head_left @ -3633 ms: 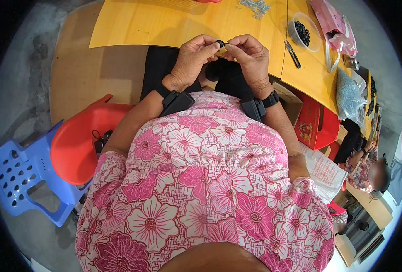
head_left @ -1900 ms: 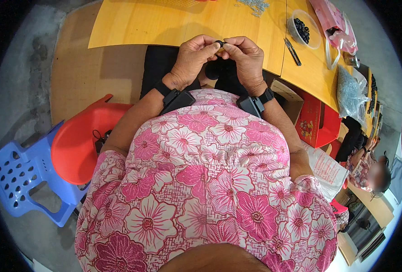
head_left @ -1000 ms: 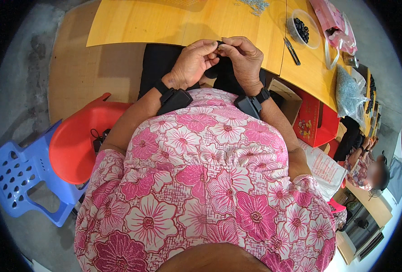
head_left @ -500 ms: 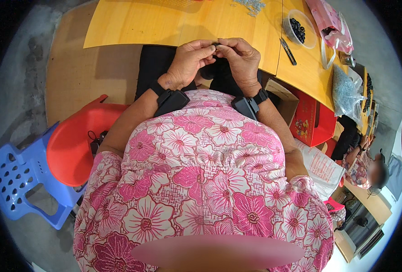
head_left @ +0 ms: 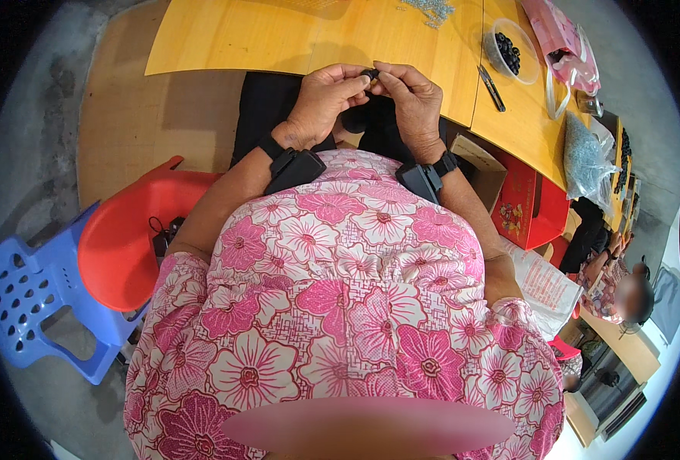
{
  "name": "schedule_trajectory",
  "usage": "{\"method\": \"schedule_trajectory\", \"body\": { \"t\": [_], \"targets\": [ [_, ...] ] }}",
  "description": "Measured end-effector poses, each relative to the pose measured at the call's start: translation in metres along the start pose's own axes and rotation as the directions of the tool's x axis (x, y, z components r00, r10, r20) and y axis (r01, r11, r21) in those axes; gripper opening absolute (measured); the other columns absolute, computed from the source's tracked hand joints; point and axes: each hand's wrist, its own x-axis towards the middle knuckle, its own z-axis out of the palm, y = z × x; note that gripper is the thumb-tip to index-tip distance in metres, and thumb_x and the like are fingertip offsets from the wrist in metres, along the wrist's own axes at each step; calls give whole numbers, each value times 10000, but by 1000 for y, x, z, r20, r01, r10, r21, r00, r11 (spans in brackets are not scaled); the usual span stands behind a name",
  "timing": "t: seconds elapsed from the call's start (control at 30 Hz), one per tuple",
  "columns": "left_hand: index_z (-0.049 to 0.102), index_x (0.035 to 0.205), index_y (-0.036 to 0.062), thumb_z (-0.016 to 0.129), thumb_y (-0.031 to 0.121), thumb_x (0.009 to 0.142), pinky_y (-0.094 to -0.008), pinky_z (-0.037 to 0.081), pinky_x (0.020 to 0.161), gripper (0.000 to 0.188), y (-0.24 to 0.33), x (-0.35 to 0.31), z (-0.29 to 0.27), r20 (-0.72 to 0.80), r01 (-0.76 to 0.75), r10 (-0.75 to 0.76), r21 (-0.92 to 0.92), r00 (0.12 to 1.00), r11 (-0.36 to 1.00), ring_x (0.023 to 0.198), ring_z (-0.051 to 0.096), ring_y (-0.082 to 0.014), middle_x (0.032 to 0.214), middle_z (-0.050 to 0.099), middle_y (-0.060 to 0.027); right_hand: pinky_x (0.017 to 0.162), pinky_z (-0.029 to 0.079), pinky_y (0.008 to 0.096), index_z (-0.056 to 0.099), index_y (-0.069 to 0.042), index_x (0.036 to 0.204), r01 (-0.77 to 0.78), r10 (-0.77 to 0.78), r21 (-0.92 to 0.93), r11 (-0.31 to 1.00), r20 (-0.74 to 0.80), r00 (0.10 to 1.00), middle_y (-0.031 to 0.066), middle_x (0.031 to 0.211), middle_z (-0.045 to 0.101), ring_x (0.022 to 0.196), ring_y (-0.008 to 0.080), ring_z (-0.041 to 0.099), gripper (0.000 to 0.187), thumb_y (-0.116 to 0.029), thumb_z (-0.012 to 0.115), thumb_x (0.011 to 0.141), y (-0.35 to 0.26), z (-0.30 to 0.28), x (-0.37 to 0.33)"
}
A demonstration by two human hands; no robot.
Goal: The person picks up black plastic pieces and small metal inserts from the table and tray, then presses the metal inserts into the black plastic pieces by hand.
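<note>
At the near edge of the yellow wooden table (head_left: 240, 38), my two hands meet at their fingertips around a small black round part (head_left: 370, 74). My left hand (head_left: 321, 101) pinches it between thumb and fingers from the left. From the right, the thumb and forefinger of my right hand (head_left: 413, 98) press on it too. Much of the part is covered by the fingers, so its exact kind cannot be made out. A clear plastic tub (head_left: 535, 70) with several similar black round parts (head_left: 506, 54) stands to the right, beside a black pen-like tool (head_left: 492, 88).
Small silvery pieces (head_left: 432, 11) lie at the far edge. On the right are a pink bag (head_left: 551, 34), a clear bag of small pieces (head_left: 585, 157), a cardboard box (head_left: 478, 165) and a red box (head_left: 528, 203). A red chair (head_left: 121, 253) and blue stool (head_left: 49, 299) stand left. Another person (head_left: 601, 272) sits far right.
My fingers have shifted slightly around the black part, and more of it shows now. The whole view has moved a little; nothing else has visibly changed.
</note>
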Motion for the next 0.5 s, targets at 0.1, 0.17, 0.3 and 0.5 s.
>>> {"method": "schedule_trajectory", "body": {
  "t": [0.1,0.17,0.3,0.5],
  "targets": [
    [577,1099,-27,551,89,916,-252,491,787,219,1,0,0,17,-3,3,-5,1000,1000,838,584,-127,960,620,-81,653,512,203,662,33,966,-40,40,19,999,-14,999,61,827,668,698,95,621,136,1,596,852,0,1,0],
    [576,1100,-28,561,90,910,-248,493,778,224,3,-2,1,9,-9,9,24,1000,1000,823,578,-122,944,618,-77,651,511,202,662,33,968,-60,61,36,998,-23,998,64,826,671,697,94,621,139,0,600,849,0,1,1],
    [577,1099,-29,568,90,906,-243,492,774,227,2,-2,3,-23,-1,2,37,1000,999,803,568,-117,927,614,-73,649,511,202,662,41,961,-62,63,32,998,-28,998,73,825,675,695,97,623,136,0,606,844,1,0,1],
    [575,1095,-34,567,87,905,-240,491,769,226,0,-2,0,-12,-16,17,74,1000,997,792,558,-107,926,608,-69,664,513,210,660,45,964,-187,197,213,959,-24,980,79,826,672,690,112,624,141,-2,615,839,5,-1,0]
  ]
}}
